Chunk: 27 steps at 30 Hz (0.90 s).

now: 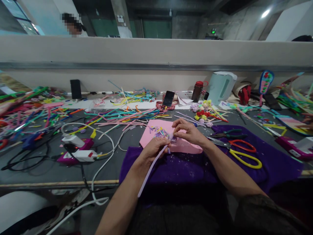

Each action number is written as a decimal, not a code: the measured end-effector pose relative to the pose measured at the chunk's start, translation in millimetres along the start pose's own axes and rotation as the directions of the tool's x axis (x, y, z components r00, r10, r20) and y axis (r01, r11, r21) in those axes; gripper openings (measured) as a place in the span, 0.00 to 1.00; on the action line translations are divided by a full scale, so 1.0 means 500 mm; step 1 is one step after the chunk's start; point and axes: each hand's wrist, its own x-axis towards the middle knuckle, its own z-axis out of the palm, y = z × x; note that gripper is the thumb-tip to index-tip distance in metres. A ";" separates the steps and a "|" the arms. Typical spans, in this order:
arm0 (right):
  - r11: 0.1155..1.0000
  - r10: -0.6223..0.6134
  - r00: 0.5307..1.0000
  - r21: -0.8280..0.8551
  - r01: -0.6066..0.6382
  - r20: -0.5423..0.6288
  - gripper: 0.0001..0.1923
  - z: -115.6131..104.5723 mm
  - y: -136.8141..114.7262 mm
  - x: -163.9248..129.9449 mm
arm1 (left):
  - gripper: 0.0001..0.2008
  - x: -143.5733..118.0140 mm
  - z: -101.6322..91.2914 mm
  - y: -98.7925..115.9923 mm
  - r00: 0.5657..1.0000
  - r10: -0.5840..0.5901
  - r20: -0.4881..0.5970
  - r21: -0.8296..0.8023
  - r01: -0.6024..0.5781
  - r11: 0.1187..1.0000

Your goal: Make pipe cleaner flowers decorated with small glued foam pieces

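My left hand (156,148) is closed around a lavender pipe cleaner (150,172), whose long end slants down toward me. A small bunch of lavender pieces shows at the top of that grip. Close beside it, my right hand (187,130) has its thumb and fingertips pinched together at the bunch; what lies between them is too small to make out. Under both hands is a pink sheet (146,136) with short cut bits (160,131) in purple, yellow and white. The sheet rests on a purple cloth (156,169) speckled with fluff.
Red-and-yellow-handled scissors (241,151) and pliers (231,134) lie right. Loose pipe cleaners (127,114) spread behind, near a phone (168,98), a bottle (197,91) and a kettle (221,88). Power strips (73,155) and cables sit left. Another person's hand (306,122) is far right.
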 end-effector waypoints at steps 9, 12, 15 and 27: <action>1.000 0.003 1.000 0.028 -0.002 -0.017 0.07 0.001 0.012 -0.001 | 0.08 0.004 -0.004 -0.003 1.000 0.002 0.004 -0.015 -0.002 1.000; 0.998 0.029 0.996 0.054 -0.024 -0.080 0.10 -0.006 0.006 0.000 | 0.09 0.011 -0.010 -0.011 0.999 0.048 -0.010 -0.081 -0.049 0.996; 0.995 0.073 0.962 0.091 -0.051 -0.263 0.12 -0.012 0.001 0.001 | 0.10 0.013 -0.015 -0.014 0.994 0.095 -0.052 -0.145 -0.101 0.984; 0.834 0.377 0.926 0.447 -0.323 -0.034 0.14 0.107 -0.029 -0.003 | 0.10 0.007 -0.014 -0.007 0.949 0.267 -0.168 -0.301 -0.307 0.903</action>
